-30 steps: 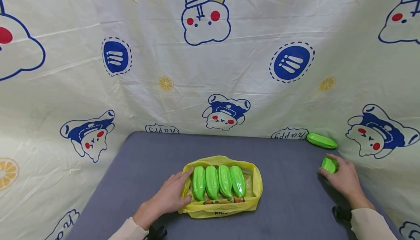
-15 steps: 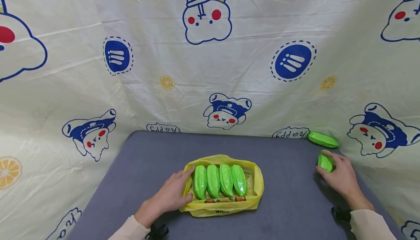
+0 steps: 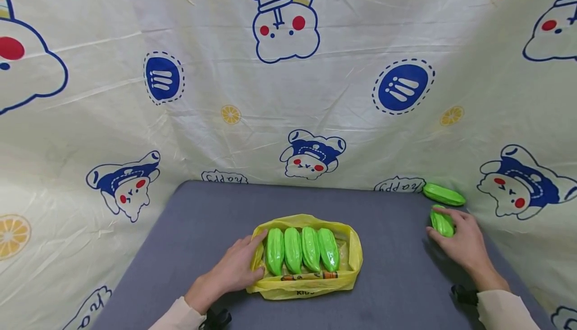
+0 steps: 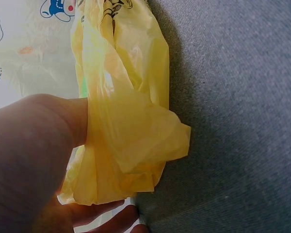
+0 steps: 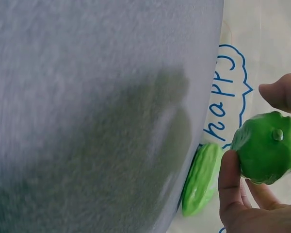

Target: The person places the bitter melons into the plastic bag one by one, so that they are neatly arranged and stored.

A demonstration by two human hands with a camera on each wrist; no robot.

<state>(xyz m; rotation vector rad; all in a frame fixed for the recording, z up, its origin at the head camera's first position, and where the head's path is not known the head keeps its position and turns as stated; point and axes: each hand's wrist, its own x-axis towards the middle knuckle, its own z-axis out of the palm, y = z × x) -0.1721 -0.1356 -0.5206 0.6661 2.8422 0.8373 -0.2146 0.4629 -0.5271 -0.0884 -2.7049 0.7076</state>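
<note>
My left hand (image 3: 236, 265) grips the left edge of a yellow plastic bag (image 3: 355, 262). In the left wrist view the thumb goes behind the crumpled bag film (image 4: 131, 97), with fingers below it. The bag lies wide open, its edges turned up around several ribbed green bitter melons (image 3: 293, 250) in a row. At the table's right side, my right hand (image 3: 466, 242) holds another bitter melon (image 3: 441, 221) between thumb and fingers. The right wrist view shows this melon's stem end (image 5: 276, 136) toward the camera. One more bitter melon (image 3: 444, 195) lies just beyond that hand.
The grey table (image 3: 387, 250) has its far edge against a white printed sheet (image 3: 252, 84), which also hangs along both sides. The loose melon lies at the far right corner, next to the sheet. A shadow falls on the cloth below the right hand.
My right hand, with the bitter melon in it, has shifted a little to the left. The left hand and the bag have stayed in place.
</note>
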